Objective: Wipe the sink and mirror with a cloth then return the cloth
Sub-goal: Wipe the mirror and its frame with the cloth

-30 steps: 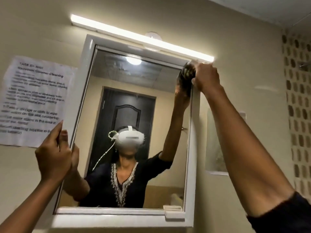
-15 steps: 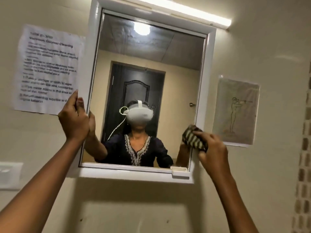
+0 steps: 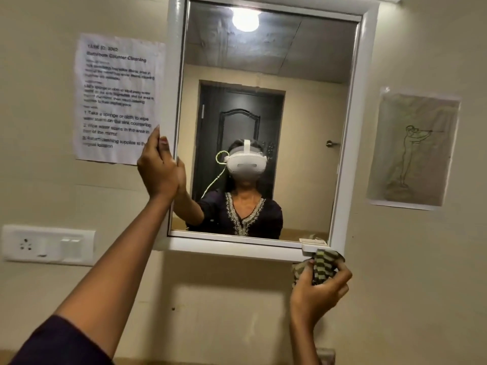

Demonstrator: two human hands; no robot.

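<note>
Since half a second ago, the striped cloth [image 3: 320, 267] has been carried down from the lower right part of the mirror [image 3: 268, 122] to just under its white frame [image 3: 363, 75], at the bottom right corner. It is bunched up and clenched in the right hand [image 3: 317, 291], with the fingers curled around it from below, and its top edge is seen touching the underside of the frame beside a small white catch [image 3: 315, 245]. The left hand [image 3: 158, 167] is laid flat against the frame's left edge, fingers pointing up, nothing being gripped in it. A printed instruction sheet [image 3: 118, 98] is taped to the beige wall [image 3: 237, 299] just left of that hand, and a faint line drawing [image 3: 413, 150] is taped well to the right of the mirror. A white switch plate [image 3: 48, 245] is fixed lower on the left. A person in a white headset is reflected in the glass.
</note>
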